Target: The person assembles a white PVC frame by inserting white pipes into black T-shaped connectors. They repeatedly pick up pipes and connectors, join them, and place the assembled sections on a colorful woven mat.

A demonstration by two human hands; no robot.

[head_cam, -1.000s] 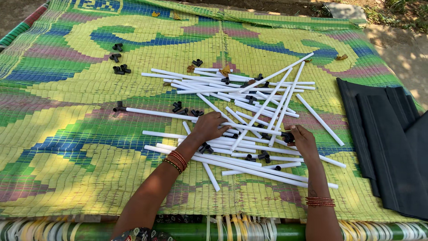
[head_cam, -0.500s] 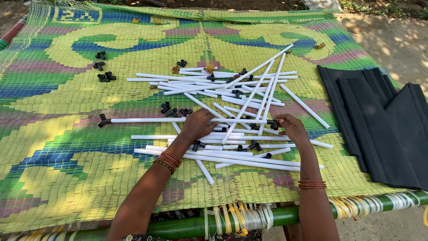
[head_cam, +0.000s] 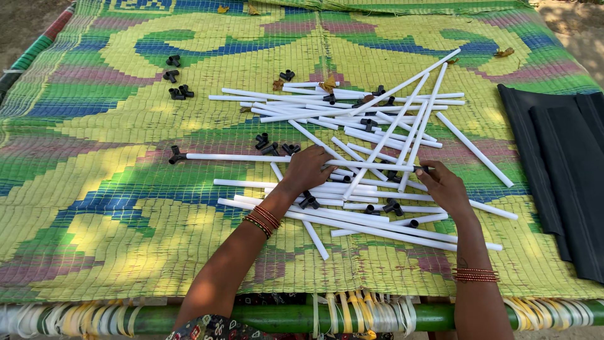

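Note:
A heap of several white plastic pipes (head_cam: 352,119) lies on a woven mat of green, yellow and blue (head_cam: 107,208). One long white pipe (head_cam: 239,158) lies across the front of the heap with a black fitting (head_cam: 175,155) on its left end. My left hand (head_cam: 307,167) is closed over the middle of this pipe. My right hand (head_cam: 444,187) grips its right end, where a dark fitting (head_cam: 426,169) shows at my fingertips. More black fittings (head_cam: 391,206) lie between the pipes under my hands.
Loose black fittings lie in a group at the mat's upper left (head_cam: 175,77) and beside my left hand (head_cam: 272,146). Folded black sheeting (head_cam: 560,164) covers the right edge. A green frame bar with white wrapping (head_cam: 283,315) runs along the near edge. Dry leaves (head_cam: 504,52) are scattered about.
Both hands stay on the same long pipe, and the pipe has barely shifted on the mat. The camera has tilted, so the near frame bar shows more.

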